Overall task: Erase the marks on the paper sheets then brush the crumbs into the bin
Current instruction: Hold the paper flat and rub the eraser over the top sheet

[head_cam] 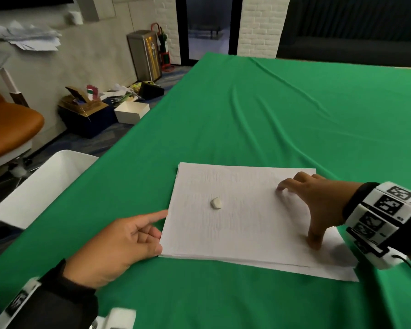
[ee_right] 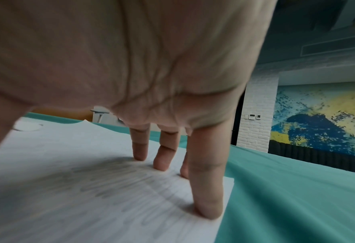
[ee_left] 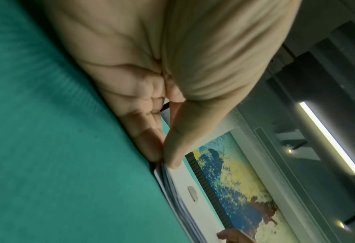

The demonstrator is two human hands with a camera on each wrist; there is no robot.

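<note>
A stack of white paper sheets (head_cam: pixel 247 229) lies on the green cloth. Faint grey marks (ee_right: pixel 120 180) cover its top sheet. A small white eraser (head_cam: pixel 215 203) rests loose on the sheet, left of centre, with neither hand touching it; it also shows as the eraser (ee_left: pixel 193 193) and the eraser (ee_right: pixel 26 126). My left hand (head_cam: pixel 160 230) lies against the stack's left edge, index finger straight, thumb (ee_left: pixel 172 161) on the near left corner. My right hand (head_cam: pixel 297 216) arches over the right side, its spread fingertips (ee_right: pixel 207 212) pressing the paper down.
A white rectangular bin (head_cam: pixel 45 186) stands off the table's left edge, beside my left hand. An orange chair (head_cam: pixel 7 124) and boxes on the floor (head_cam: pixel 88 108) lie further left. The green cloth (head_cam: pixel 294 115) stretches bare beyond the stack.
</note>
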